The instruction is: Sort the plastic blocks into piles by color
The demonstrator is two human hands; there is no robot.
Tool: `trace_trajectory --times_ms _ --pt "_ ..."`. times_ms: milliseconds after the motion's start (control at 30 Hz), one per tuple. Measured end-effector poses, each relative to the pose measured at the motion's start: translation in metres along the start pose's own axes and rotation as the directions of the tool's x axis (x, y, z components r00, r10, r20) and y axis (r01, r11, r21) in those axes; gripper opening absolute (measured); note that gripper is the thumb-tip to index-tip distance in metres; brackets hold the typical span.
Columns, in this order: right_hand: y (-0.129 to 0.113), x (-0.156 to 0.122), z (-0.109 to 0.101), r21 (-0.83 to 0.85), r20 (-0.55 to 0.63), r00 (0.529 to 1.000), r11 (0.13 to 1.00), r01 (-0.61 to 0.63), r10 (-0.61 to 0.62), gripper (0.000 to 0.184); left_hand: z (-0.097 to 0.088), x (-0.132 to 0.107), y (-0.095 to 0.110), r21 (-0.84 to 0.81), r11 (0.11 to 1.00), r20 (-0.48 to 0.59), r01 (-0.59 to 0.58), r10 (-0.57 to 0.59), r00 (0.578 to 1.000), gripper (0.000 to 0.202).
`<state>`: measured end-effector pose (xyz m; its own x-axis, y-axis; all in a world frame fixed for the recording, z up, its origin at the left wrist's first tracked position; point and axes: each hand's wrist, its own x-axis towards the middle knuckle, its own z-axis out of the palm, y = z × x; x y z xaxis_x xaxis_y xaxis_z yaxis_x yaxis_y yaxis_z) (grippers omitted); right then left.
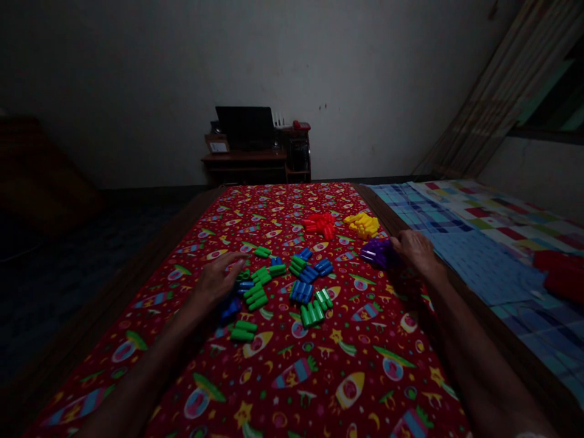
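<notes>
My left hand (pixel 216 281) is over the left side of a scatter of plastic blocks made of joined tubes. Its fingers are apart and stretch toward a green block (pixel 256 297) and a dark blue block (pixel 230 308). At the right, my right hand (pixel 417 250) touches a heap of purple blocks (pixel 378 252); the undersides of its fingers are in shadow, so their grip is hidden. Between the hands lie several more pieces, among them a blue block (pixel 302 292) and a green block (pixel 312 314).
A pile of red blocks (pixel 320 224) and a pile of yellow blocks (pixel 362 224) lie farther back on the red patterned cloth (pixel 292 389). Beyond its far edge stands a desk (pixel 246 157) with a monitor (pixel 245 126). Blue checked bedding (pixel 497 267) spreads along the right.
</notes>
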<state>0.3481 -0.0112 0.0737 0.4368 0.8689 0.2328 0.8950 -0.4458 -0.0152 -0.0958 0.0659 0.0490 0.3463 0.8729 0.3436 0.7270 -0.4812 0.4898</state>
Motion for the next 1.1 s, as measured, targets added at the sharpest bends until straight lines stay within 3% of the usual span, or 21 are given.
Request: trace_trajectory --times_ms 133,267,333,400,500,567,667,733,833,933,1000,1100 --pt "-0.001 0.001 0.004 -0.005 0.044 0.999 1.000 0.010 -0.010 0.036 0.010 0.000 -0.022 0.014 0.999 0.017 0.049 -0.050 0.999 0.053" --pt "-0.006 0.001 -0.005 0.042 -0.069 0.996 0.998 0.055 -0.052 0.035 0.019 -0.003 -0.029 -0.028 0.992 0.030 0.120 -0.119 0.992 0.060" --pt "-0.019 -0.004 -0.009 0.151 -0.150 0.982 0.978 0.142 -0.119 0.035 0.024 -0.003 -0.031 -0.070 0.983 0.032 0.172 -0.170 0.985 0.064" --pt "-0.043 -0.014 -0.008 0.341 -0.174 0.957 0.898 0.279 -0.231 0.038 0.030 -0.001 -0.032 -0.122 0.972 0.038 0.203 -0.200 0.979 0.068" --pt "-0.090 -0.032 0.014 0.653 -0.196 0.873 0.605 0.456 -0.446 0.045 0.040 0.010 -0.034 -0.192 0.962 0.050 0.196 -0.190 0.981 0.073" --pt "-0.120 -0.038 0.038 0.736 -0.234 0.805 0.442 0.513 -0.545 0.051 0.046 0.022 -0.032 -0.225 0.957 0.067 0.182 -0.171 0.983 0.076" --pt "-0.152 -0.039 0.067 0.786 -0.184 0.794 0.399 0.473 -0.579 0.059 0.053 0.041 -0.026 -0.263 0.951 0.155 0.164 -0.126 0.980 0.076" --pt "-0.166 -0.039 0.074 0.812 -0.145 0.786 0.381 0.442 -0.602 0.058 0.057 0.050 -0.018 -0.302 0.944 0.251 0.133 -0.055 0.966 0.077" --pt "-0.179 -0.050 0.066 0.856 -0.177 0.700 0.243 0.456 -0.692 0.052 0.058 0.050 -0.004 -0.346 0.933 0.379 0.103 0.038 0.925 0.081" --pt "-0.183 -0.065 0.050 0.882 -0.231 0.609 0.101 0.460 -0.759 0.047 0.047 0.035 0.009 -0.341 0.936 0.446 0.082 0.085 0.891 0.077" --pt "-0.181 -0.070 0.042 0.891 -0.208 0.562 0.082 0.447 -0.801 0.047 0.033 0.022 0.015 -0.354 0.934 0.484 0.052 0.135 0.865 0.069" --pt "-0.175 -0.068 0.033 0.885 -0.069 0.464 0.161 0.438 -0.883 0.047 0.013 0.005 0.020 -0.365 0.930 0.521 0.036 0.172 0.836 0.062"
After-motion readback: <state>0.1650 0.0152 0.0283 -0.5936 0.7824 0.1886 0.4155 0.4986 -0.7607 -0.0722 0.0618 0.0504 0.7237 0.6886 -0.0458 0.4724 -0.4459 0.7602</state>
